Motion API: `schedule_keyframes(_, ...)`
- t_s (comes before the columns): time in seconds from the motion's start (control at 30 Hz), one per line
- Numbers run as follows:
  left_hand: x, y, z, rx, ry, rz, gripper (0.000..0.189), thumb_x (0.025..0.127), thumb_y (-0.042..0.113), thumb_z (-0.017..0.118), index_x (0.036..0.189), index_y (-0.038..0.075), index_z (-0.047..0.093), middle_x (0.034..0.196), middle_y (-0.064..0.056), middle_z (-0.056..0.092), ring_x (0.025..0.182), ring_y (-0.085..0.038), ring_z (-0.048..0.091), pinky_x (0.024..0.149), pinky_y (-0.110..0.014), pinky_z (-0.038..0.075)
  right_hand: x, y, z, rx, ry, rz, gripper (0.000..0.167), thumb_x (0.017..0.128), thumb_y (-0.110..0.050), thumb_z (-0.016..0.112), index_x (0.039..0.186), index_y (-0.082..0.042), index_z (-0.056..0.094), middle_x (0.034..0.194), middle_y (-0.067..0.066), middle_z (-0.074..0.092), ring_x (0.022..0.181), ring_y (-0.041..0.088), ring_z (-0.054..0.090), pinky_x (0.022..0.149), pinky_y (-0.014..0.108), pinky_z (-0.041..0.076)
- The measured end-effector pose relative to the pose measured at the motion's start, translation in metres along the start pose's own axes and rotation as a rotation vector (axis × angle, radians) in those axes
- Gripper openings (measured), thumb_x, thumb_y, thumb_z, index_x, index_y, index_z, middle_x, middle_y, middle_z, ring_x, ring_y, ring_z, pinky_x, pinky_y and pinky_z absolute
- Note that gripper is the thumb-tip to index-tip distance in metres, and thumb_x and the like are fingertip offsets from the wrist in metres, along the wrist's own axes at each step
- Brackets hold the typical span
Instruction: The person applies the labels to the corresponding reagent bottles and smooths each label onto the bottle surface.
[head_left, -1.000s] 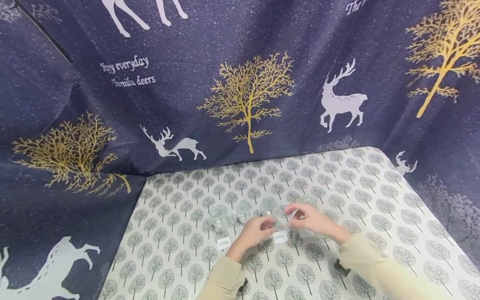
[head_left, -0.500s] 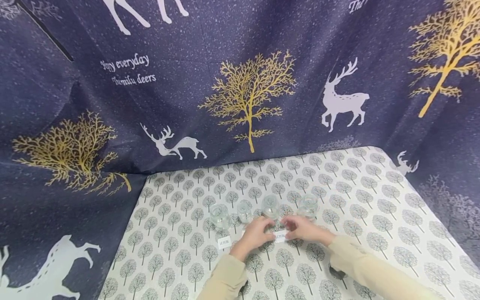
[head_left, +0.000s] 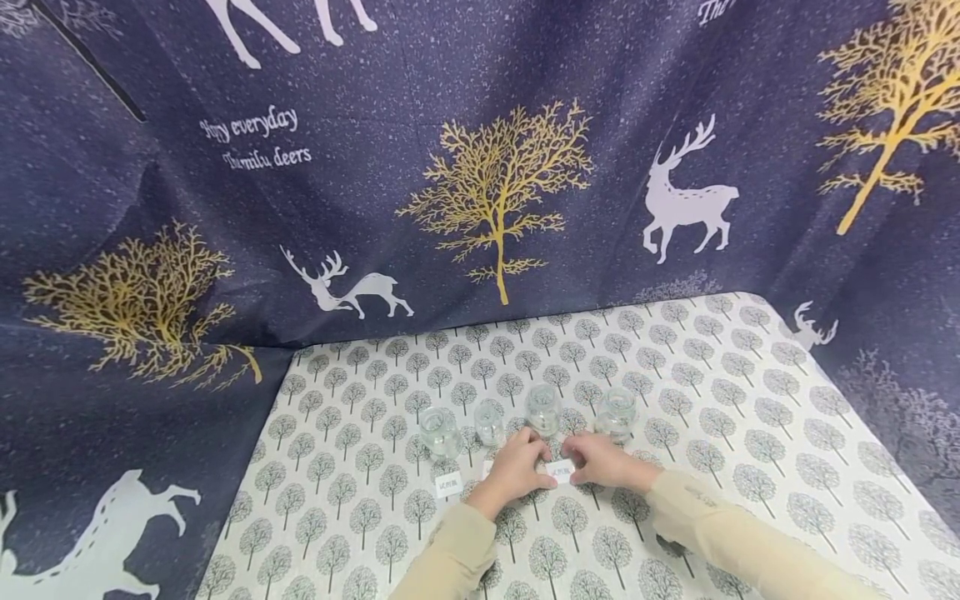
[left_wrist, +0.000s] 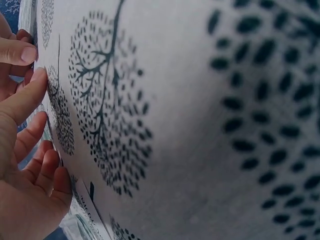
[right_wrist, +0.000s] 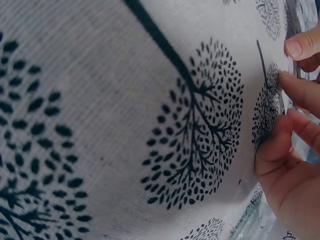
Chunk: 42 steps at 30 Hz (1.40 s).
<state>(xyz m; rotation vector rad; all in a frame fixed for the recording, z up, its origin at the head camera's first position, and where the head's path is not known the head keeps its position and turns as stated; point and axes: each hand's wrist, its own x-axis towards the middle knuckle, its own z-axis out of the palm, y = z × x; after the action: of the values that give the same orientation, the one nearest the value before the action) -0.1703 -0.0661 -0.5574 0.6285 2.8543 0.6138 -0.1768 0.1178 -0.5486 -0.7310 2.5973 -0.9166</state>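
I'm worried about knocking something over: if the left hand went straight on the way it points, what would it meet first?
Probably the glass jar, third from left in the head view's row, just beyond the left hand; their exact gap is unclear.

Table surface: white cloth with repeating dark tree print (head_left: 337, 500). Standing on it, loose row of four clear glass jars — leftmost jar (head_left: 440, 432), narrower second jar (head_left: 490, 423), third jar (head_left: 543, 410), rightmost jar (head_left: 617, 414), all apart. On near side of row, white rectangular cards: left card (head_left: 447, 484), dark-printed, before leftmost jar; second card (head_left: 487, 467), mostly hidden; third card (head_left: 559, 472), also printed, before third jar — whether flat, unclear.
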Motion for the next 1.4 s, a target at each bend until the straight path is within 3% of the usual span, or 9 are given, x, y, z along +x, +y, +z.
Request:
schedule_keyframes(0.53, -0.002, 0.004, -0.001, 0.060, 0.004, 0.016, 0.027, 0.063, 0.041, 0.073, 0.078, 0.022, 0.061, 0.107, 0.004, 0.047, 0.100, -0.014, 0.044, 0.083, -0.031, 0.043, -0.002, -0.005, 0.000, -0.061, -0.022, 0.022, 0.022, 0.066, -0.012, 0.071, 0.083, -0.014, 0.056, 0.078, -0.004, 0.047, 0.069, 0.009, 0.043, 0.060, 0.022, 0.038)
schedule_keyframes(0.7, -0.004, 0.004, 0.001, 0.067, 0.020, 0.032, 0.025, 0.065, 0.039, 0.073, 0.077, 0.022, 0.059, 0.111, 0.004, 0.048, 0.103, -0.015, 0.044, 0.083, -0.032, 0.043, -0.004, -0.005, 0.003, -0.080, 0.004, 0.004, 0.020, 0.068, -0.012, 0.069, 0.078, -0.017, 0.052, 0.074, -0.007, 0.043, 0.065, 0.007, 0.039, 0.057, 0.020, 0.035)
schedule_keyframes(1.07, -0.010, 0.007, 0.004, 0.068, 0.068, 0.038, 0.029, 0.067, 0.037, 0.072, 0.083, 0.021, 0.054, 0.104, 0.006, 0.052, 0.094, -0.012, 0.049, 0.082, -0.031, 0.043, -0.007, -0.008, 0.003, -0.029, 0.065, -0.020, 0.018, 0.072, -0.006, 0.065, 0.076, -0.016, 0.050, 0.062, -0.010, 0.046, 0.057, 0.003, 0.039, 0.051, 0.017, 0.035)
schedule_keyframes(1.23, -0.012, 0.009, 0.004, -0.013, 0.081, 0.037, 0.031, 0.070, 0.034, 0.070, 0.092, 0.020, 0.053, 0.100, 0.007, 0.054, 0.091, -0.010, 0.050, 0.081, -0.028, 0.044, -0.007, -0.006, 0.002, 0.059, 0.075, -0.025, 0.017, 0.072, -0.001, 0.061, 0.074, -0.013, 0.050, 0.060, -0.008, 0.045, 0.053, 0.003, 0.037, 0.049, 0.017, 0.035)
schedule_keyframes(1.4, -0.014, 0.010, 0.003, -0.276, 0.079, -0.031, 0.035, 0.075, 0.028, 0.067, 0.105, 0.016, 0.053, 0.096, 0.004, 0.059, 0.084, -0.006, 0.053, 0.073, -0.020, 0.046, -0.008, -0.006, 0.000, 0.212, 0.082, 0.003, 0.015, 0.073, 0.001, 0.058, 0.073, -0.010, 0.049, 0.062, -0.005, 0.048, 0.052, 0.003, 0.042, 0.046, 0.017, 0.040)
